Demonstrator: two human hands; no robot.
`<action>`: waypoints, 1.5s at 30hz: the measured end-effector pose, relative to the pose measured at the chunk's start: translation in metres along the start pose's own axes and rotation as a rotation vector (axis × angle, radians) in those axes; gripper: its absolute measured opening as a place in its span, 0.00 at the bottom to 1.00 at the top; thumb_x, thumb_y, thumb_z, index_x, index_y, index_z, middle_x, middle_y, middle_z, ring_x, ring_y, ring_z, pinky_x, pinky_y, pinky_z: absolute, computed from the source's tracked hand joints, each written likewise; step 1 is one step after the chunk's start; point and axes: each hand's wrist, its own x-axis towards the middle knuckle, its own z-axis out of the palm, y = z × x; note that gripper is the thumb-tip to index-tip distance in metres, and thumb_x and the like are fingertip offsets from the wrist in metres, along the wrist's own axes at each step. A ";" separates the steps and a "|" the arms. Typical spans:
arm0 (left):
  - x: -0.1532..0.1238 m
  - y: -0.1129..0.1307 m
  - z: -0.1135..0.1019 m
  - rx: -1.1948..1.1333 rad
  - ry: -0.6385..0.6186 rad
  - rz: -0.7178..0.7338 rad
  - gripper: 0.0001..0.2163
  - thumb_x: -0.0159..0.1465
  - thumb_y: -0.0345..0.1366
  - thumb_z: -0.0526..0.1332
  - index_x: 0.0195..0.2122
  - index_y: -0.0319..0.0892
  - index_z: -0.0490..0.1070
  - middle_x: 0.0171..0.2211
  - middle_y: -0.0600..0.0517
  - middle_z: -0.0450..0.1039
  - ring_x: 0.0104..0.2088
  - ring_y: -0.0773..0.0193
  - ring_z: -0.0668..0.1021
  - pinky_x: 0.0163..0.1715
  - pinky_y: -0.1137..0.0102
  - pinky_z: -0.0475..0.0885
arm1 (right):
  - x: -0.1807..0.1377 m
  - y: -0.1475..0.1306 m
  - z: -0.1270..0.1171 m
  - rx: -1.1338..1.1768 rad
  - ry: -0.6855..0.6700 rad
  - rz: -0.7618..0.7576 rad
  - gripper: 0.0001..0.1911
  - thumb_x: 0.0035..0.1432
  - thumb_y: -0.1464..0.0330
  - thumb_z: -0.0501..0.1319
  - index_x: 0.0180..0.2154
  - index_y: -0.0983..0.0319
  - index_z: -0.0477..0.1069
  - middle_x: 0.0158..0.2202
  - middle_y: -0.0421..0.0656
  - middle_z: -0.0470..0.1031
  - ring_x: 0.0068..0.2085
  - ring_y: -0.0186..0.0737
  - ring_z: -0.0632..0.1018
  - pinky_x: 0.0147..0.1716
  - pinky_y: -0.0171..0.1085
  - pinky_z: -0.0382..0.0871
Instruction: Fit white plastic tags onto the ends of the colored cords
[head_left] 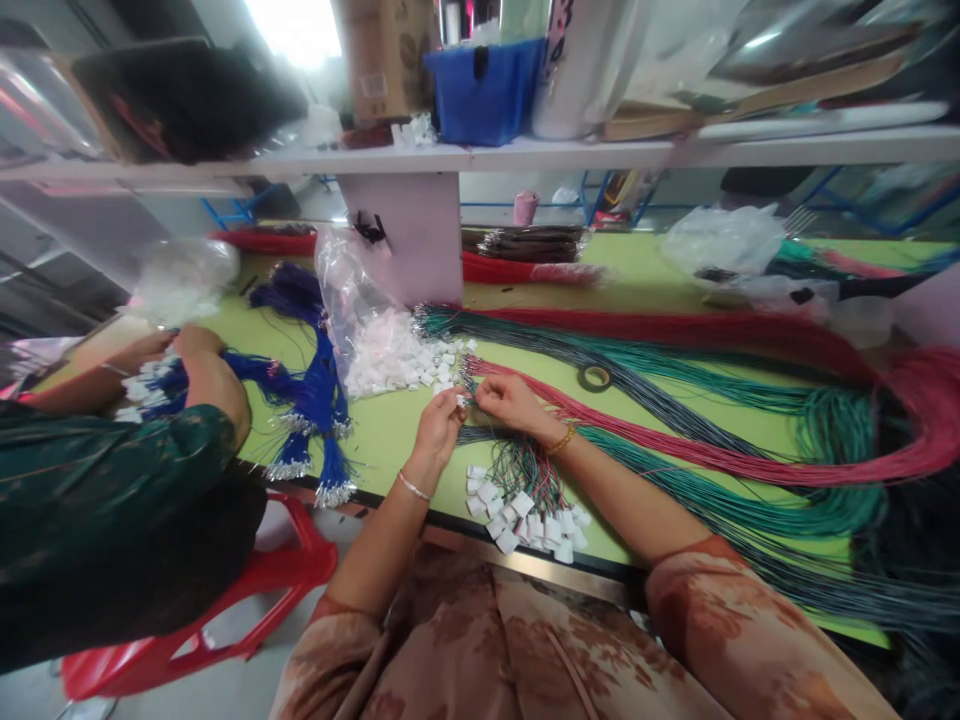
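My left hand (439, 428) is closed in a pinch on a small white plastic connector (460, 399) at the middle of the table. Close against it, my right hand (510, 402) has its fingers pinched on a thin wire at the connector; the wire's tip is too small to make out. Just beyond both hands lies a pile of loose white connectors (390, 350), spilling from a clear plastic bag (349, 270). Below my right forearm rests a bunch of wires with white connectors (529, 515) on their ends. Red wires (637, 425) run from near my fingers to the right.
Green wires (675, 490) and grey wires (652, 395) stretch across the green table, with a roll of black tape (595, 377) on it. Blue wire bundles (322, 390) lie left. A co-worker's arm (214, 375) reaches in there, beside a red stool (292, 570). A shelf (570, 152) spans the back.
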 end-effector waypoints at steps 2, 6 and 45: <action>0.000 0.000 -0.001 -0.003 -0.002 0.001 0.09 0.53 0.34 0.69 0.33 0.36 0.76 0.30 0.49 0.75 0.25 0.72 0.71 0.26 0.76 0.66 | -0.001 -0.001 0.001 -0.045 0.014 -0.009 0.07 0.49 0.67 0.56 0.24 0.64 0.67 0.21 0.36 0.62 0.24 0.29 0.61 0.24 0.30 0.54; 0.001 -0.002 -0.001 0.001 -0.001 -0.001 0.09 0.52 0.34 0.69 0.33 0.35 0.75 0.30 0.49 0.75 0.25 0.72 0.71 0.26 0.76 0.65 | -0.005 -0.008 0.003 -0.169 0.065 -0.049 0.07 0.49 0.68 0.56 0.24 0.64 0.67 0.20 0.36 0.62 0.24 0.30 0.61 0.24 0.31 0.53; -0.075 0.004 0.049 0.647 -0.604 0.315 0.10 0.50 0.34 0.70 0.35 0.46 0.79 0.39 0.43 0.76 0.45 0.50 0.74 0.53 0.58 0.64 | -0.008 -0.015 0.016 -0.542 -0.296 0.011 0.04 0.52 0.70 0.62 0.26 0.63 0.70 0.25 0.41 0.73 0.26 0.33 0.66 0.27 0.33 0.55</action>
